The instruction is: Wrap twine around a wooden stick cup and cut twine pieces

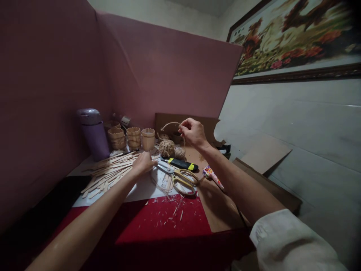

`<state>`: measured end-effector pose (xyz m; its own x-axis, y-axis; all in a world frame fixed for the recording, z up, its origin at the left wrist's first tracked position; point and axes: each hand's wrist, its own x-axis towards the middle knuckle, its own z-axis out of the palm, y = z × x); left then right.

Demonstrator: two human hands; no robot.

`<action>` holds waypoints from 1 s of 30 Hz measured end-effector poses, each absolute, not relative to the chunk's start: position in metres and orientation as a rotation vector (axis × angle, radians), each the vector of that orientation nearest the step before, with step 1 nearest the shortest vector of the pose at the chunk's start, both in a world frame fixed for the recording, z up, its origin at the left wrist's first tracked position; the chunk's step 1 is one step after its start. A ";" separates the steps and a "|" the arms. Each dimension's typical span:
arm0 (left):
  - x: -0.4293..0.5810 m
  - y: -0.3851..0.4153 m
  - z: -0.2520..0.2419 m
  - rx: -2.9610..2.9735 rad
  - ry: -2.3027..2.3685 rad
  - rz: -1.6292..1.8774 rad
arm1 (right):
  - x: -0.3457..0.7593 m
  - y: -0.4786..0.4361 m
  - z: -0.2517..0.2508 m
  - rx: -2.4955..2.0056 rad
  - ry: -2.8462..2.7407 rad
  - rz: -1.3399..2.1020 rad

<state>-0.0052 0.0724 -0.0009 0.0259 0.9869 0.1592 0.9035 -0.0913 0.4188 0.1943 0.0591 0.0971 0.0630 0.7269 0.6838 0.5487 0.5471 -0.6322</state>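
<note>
My right hand (193, 131) is raised and pinches a length of twine (170, 124). One end of it curves out to the left, and the strand hangs down below the fingers. Under it sits a ball of twine (166, 148). Low over the table, my left hand (143, 162) has its fingers closed beside the scissors' tips; what they hold, if anything, is hidden. Yellow-handled scissors (183, 180) lie with their blades toward that hand. A black and yellow utility knife (183, 164) rests just behind them.
Flat wooden sticks (109, 171) are heaped at the left. Behind them stand a purple bottle (96, 139) and several wooden cups (134, 138). A colourful patterned glue gun (212, 176) lies on cardboard (217, 210) at the right. Wood scraps litter the red cloth (158, 222).
</note>
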 end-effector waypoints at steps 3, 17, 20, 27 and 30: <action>-0.007 0.074 -0.012 2.092 1.956 0.684 | 0.193 0.060 0.106 -1.077 -1.583 0.227; -0.004 0.068 -0.012 1.768 1.706 1.039 | 0.164 0.020 0.081 -1.005 -1.349 0.672; 0.001 0.054 -0.003 1.525 1.377 1.321 | 0.153 0.013 0.047 -1.029 -1.229 0.789; 0.010 0.032 0.002 0.951 0.907 1.498 | 0.125 0.004 -0.003 -1.036 -1.178 0.840; 0.010 0.033 -0.001 0.863 0.849 1.490 | 0.120 -0.002 -0.012 -1.061 -1.230 0.875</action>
